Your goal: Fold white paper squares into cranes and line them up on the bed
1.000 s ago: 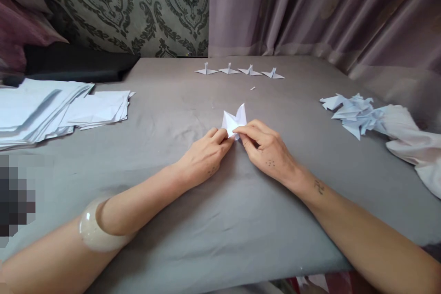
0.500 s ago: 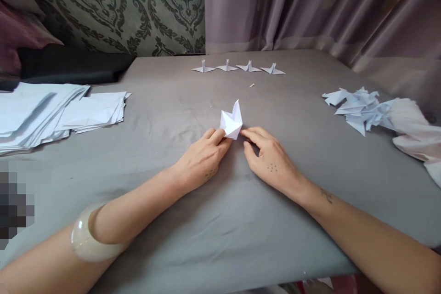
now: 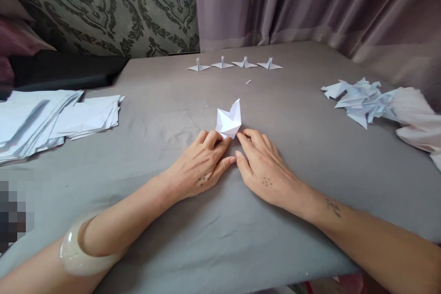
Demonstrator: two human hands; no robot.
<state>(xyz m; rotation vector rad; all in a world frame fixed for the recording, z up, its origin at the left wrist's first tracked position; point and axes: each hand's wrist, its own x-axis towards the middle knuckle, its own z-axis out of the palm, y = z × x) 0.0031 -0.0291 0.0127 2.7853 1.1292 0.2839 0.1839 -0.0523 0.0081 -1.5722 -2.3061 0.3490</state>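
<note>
A partly folded white origami paper (image 3: 228,121) stands on the grey cloth in front of me, with one tall point rising at its right and a cupped middle. My left hand (image 3: 203,161) pins its lower left edge under bent fingers, while the thumb stretches towards my other thumb. At the lower right corner of the paper, the fingertips of my right hand (image 3: 263,163) touch it. That hand's thumb is apart from its fingers and rests on the cloth. The paper's bottom edge is partly hidden by the fingers.
Several folded paper cranes (image 3: 222,63) stand in a row at the back, with a small paper scrap (image 3: 248,81) before them. Stacks of white paper (image 3: 87,117) lie at left by a black cloth (image 3: 65,71). A heap of folded paper (image 3: 361,98) lies at right beside pale fabric (image 3: 418,117).
My right hand has moved slightly left, against the paper's corner. My left thumb has come out towards the right thumb. The paper's cupped part looks wider spread. The view has shifted slightly.
</note>
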